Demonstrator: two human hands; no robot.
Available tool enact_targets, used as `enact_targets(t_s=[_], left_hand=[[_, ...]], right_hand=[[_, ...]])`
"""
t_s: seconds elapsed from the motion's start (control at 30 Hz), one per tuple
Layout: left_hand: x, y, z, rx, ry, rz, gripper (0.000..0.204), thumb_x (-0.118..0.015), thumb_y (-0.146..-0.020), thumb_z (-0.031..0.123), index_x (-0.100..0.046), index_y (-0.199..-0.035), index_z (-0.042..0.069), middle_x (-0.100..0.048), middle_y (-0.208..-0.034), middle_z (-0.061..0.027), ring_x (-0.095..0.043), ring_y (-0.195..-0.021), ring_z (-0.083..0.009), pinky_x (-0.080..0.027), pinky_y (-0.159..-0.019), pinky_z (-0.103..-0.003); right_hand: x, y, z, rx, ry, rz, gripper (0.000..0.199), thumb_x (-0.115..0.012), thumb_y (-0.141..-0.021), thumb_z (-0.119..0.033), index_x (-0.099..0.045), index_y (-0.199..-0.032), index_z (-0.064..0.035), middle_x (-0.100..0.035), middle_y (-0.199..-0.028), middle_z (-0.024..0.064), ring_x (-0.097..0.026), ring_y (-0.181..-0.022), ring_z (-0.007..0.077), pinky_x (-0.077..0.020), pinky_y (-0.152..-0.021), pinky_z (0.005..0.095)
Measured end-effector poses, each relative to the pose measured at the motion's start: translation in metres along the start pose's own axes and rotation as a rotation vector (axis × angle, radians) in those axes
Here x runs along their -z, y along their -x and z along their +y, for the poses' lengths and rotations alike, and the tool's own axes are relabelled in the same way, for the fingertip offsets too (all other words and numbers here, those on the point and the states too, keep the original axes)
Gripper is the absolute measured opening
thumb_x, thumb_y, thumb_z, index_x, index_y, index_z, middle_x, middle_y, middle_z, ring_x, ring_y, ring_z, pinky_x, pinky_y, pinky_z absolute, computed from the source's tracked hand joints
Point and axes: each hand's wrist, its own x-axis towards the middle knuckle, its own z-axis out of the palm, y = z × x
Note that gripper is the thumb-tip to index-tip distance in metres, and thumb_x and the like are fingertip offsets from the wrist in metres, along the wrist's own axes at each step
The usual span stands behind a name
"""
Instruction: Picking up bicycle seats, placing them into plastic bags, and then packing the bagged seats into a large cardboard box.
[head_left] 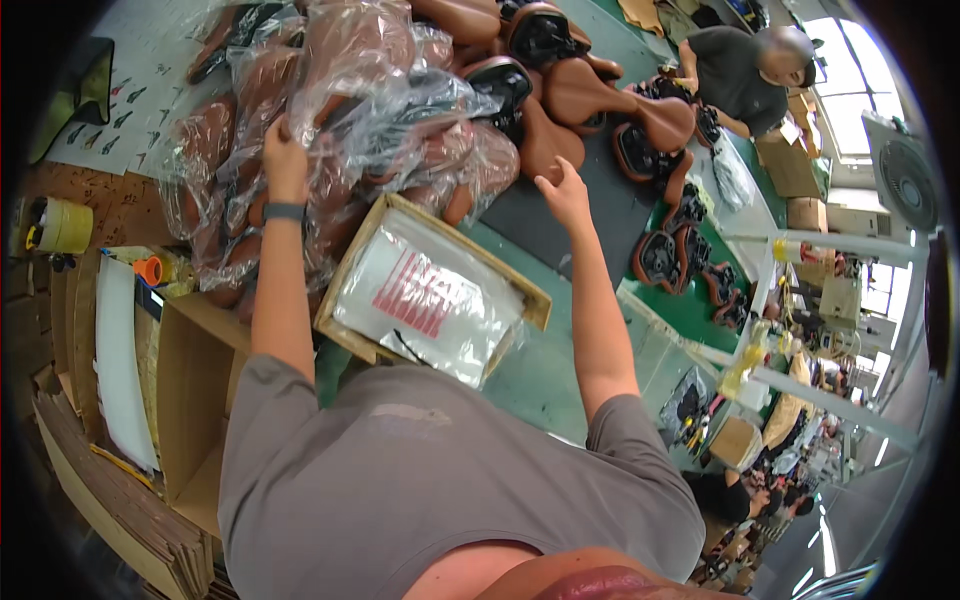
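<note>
My left hand is closed on a brown bicycle saddle in a clear plastic bag, at the edge of a heap of bagged saddles. My right hand holds nothing; its thumb and fingers are apart, just short of a bare brown saddle. Between my forearms stands a cardboard box with a stack of clear plastic bags in it, printed in red. More bare saddles lie beyond my right hand, some turned over to show black undersides.
Several saddles lie on the green table to the right, beside a pale frame rail. An open carton and flattened cardboard stand at my left. A yellow tape roll lies far left. Another person works across the table.
</note>
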Motion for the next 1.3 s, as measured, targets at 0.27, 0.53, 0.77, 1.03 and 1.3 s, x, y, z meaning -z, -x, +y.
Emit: enact_targets(t_s=[0.27, 0.53, 0.77, 1.03, 1.3], left_hand=[[0.004, 0.174, 0.001, -0.286, -0.533, 0.149, 0.060, -0.076, -0.106, 0.016, -0.052, -0.158, -0.001, -0.057, -0.159, -0.0177, -0.062, -0.138, -0.0295, -0.054, -0.111, -0.039], [-0.011, 0.272, -0.057, -0.027, -0.537, -0.464, 0.032, -0.077, -0.102, 0.014, -0.074, -0.132, 0.004, -0.080, -0.112, -0.0142, -0.079, -0.097, -0.0285, -0.063, -0.085, -0.039], [-0.044, 0.283, -0.072, -0.213, -0.573, -1.081, 0.025, -0.078, -0.100, 0.015, -0.076, -0.124, 0.009, -0.079, -0.112, -0.0123, -0.078, -0.097, -0.0307, -0.061, -0.082, -0.041], [-0.091, 0.370, 0.060, -0.887, -0.023, -0.828, 0.038, -0.082, -0.089, 0.006, -0.075, -0.127, 0.006, -0.077, -0.129, -0.0100, -0.075, -0.113, -0.0342, -0.062, -0.097, -0.047], [-0.113, 0.488, 0.112, -1.347, -0.197, -1.483, 0.058, -0.081, -0.087, 0.037, -0.074, -0.137, 0.009, -0.072, -0.140, -0.0116, -0.063, -0.140, -0.0307, -0.045, -0.125, -0.053]], right_hand=[[-0.065, -0.216, 0.063, 0.004, 0.451, 0.075, 0.097, -0.087, -0.088, -0.035, -0.042, -0.162, 0.0065, -0.063, -0.151, 0.0325, -0.062, -0.140, 0.0468, -0.0488, -0.120, 0.0532], [0.005, -0.081, 0.080, 0.015, 0.439, 0.481, 0.069, -0.092, -0.081, -0.057, -0.077, -0.123, -0.0047, -0.079, -0.119, 0.0193, -0.076, -0.112, 0.0412, -0.0594, -0.100, 0.0502], [0.120, 0.240, 0.065, -0.357, -1.015, 0.776, 0.051, -0.087, -0.097, -0.025, -0.068, -0.136, 0.0031, -0.076, -0.123, 0.0147, -0.078, -0.108, 0.0279, -0.0695, -0.091, 0.0444], [0.056, 0.440, -0.133, -0.081, -1.776, -0.053, 0.097, -0.059, -0.102, -0.081, -0.046, -0.159, -0.0031, -0.071, -0.116, 0.0178, -0.071, -0.081, 0.0238, -0.0562, -0.055, 0.0317], [0.027, 0.494, -0.165, -0.628, -1.749, 0.144, 0.096, -0.036, -0.105, -0.088, -0.064, -0.134, -0.0008, -0.062, -0.084, 0.0133, -0.052, -0.048, 0.0180, -0.0409, -0.041, 0.0291]])
